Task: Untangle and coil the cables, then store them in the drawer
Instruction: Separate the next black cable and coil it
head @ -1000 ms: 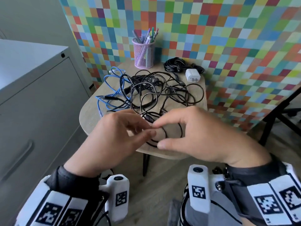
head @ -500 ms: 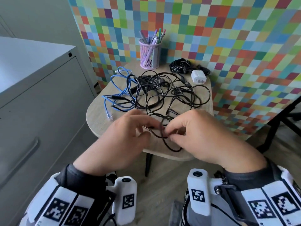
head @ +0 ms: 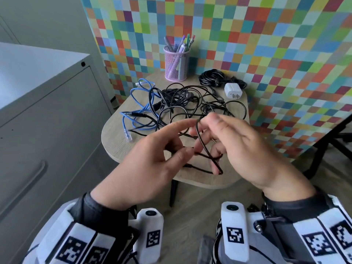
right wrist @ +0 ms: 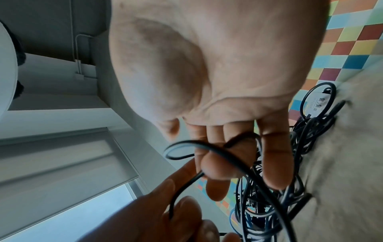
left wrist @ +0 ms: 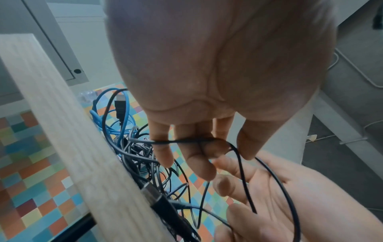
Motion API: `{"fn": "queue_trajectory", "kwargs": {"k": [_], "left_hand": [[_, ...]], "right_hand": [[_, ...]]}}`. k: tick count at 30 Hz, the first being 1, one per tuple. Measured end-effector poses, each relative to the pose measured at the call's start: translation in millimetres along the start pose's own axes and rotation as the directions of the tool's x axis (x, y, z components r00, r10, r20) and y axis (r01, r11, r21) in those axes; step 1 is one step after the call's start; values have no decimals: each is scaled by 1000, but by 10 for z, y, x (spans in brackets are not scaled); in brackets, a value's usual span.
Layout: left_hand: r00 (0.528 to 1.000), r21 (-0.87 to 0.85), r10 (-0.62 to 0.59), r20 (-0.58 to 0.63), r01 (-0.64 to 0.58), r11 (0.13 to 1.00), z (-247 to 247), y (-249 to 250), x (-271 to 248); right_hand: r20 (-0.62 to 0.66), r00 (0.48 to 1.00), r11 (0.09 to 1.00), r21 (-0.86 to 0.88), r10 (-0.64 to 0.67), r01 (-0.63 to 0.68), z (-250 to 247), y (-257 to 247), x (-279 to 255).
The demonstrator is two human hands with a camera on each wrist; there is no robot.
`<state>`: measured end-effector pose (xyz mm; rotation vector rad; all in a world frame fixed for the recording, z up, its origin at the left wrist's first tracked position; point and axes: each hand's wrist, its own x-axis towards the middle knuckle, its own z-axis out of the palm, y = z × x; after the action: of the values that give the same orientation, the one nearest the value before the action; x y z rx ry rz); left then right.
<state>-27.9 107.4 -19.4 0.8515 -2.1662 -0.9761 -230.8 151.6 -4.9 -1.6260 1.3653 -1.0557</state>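
Early stage from what I see: both my left hand (head: 152,159) and right hand (head: 242,149) pinch one thin black cable (head: 202,143) mid-frame, half-looped; tangle (head: 190,105) on table (head: 114,141) untouched, one coil (head: 211,77) done upper centre, drawer (head: 38,149) closed at left.

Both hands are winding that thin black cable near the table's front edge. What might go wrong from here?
1. The thin black cable held by the left hand and right hand seems to run back into the black tangle; pulling may tighten knots or drag the pile.
2. The blue cable is interlaced there and could be dragged towards the table edge.
3. The white charger may get snagged.
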Motion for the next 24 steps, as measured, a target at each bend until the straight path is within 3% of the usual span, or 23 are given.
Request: {"fn": "queue_trajectory", "kwargs": {"k": [4, 8, 11, 14, 18, 22, 24], "left_hand": [[999, 70, 38, -27, -36, 997, -47, -5, -6], [975, -52, 17, -224, -30, 998, -132, -63, 6], [905, -241, -49, -422, -59, 969, -212, -122, 42], [819, -411, -146, -554, -117, 904, -302, -118, 61], [790, -512, -193, -582, -171, 842, -323, -81, 57], [804, -502, -176, -569, -170, 848, -238, -44, 68], [800, -508, -174, -574, -180, 842, -204, -16, 69]], "right_hand": [[25, 1000, 968, -250, 12, -5, 20, -51, -25], [-177, 984, 965, -263, -25, -22, -29, 44, 34], [-332, 943, 977, -203, -14, -57, -187, 100, 52], [-356, 934, 978, -176, 45, -115, -360, 118, 12], [-288, 953, 965, -208, 94, -158, -460, 103, -51], [-370, 924, 953, -302, -95, -23, -280, 0, -22], [-330, 938, 955, -297, -108, 5, -135, -19, 9]]}}
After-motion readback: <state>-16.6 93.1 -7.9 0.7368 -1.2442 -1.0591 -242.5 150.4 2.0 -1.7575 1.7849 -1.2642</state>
